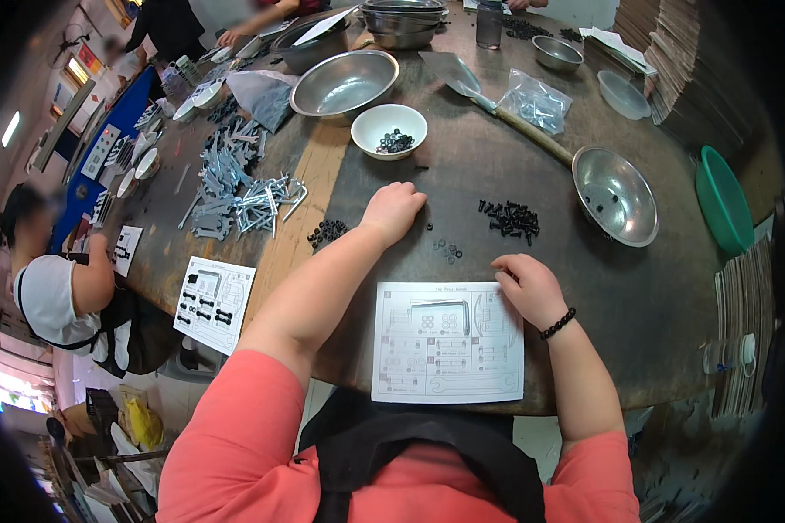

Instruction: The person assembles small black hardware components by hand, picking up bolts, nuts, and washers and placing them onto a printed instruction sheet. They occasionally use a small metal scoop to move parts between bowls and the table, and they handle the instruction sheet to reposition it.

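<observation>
My left hand (395, 212) is stretched over the middle of the table, back up, fingers curled together. Its fingertips are hidden, so what they hold, if anything, does not show. Just right of it lies a small dark nut (429, 227). My right hand (532, 289) rests at the top right corner of a printed sheet (449, 388), fingers loosely bent, with a gap between thumb and forefinger. An L-shaped hex key (440, 304) appears on the sheet; I cannot tell whether it is real or printed. Several washers (449, 251) and a pile of black bolts (508, 221) lie beyond the right hand.
Black nuts (327, 232) lie by my left forearm, beyond them hex keys (266, 199) and wrenches (231, 161). A white bowl (389, 118), steel bowls (344, 83), (615, 196) and a long-handled shovel (532, 131) stand farther back. A co-worker (57, 292) sits left.
</observation>
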`<state>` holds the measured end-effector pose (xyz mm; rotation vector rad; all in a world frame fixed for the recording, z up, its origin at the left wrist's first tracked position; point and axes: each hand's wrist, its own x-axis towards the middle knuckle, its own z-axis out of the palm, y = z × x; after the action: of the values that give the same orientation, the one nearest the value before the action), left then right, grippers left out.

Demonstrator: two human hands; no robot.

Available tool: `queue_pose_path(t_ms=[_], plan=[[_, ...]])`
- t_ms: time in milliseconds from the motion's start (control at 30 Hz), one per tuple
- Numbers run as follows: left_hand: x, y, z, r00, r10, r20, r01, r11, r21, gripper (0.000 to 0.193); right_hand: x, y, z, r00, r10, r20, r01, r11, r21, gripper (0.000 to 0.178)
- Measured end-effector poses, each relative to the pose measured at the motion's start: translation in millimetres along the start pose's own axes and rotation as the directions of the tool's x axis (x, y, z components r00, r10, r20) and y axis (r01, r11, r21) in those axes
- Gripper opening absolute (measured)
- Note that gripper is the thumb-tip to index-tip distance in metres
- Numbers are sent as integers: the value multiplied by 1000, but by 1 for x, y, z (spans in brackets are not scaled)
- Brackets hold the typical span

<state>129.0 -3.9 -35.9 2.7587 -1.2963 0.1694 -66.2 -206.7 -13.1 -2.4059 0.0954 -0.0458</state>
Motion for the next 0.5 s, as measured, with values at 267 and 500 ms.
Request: queue_pose_path(t_ms=[267,500], plan=[[40,-12,28,985,-36,-167,9,987,-161,12,-2,-3,10,993,-109,-53,111,993,39,19],[46,-2,3,987,-126,99,144,967,-208,23,6,4,-2,996,-86,2,86,996,-2,20]])
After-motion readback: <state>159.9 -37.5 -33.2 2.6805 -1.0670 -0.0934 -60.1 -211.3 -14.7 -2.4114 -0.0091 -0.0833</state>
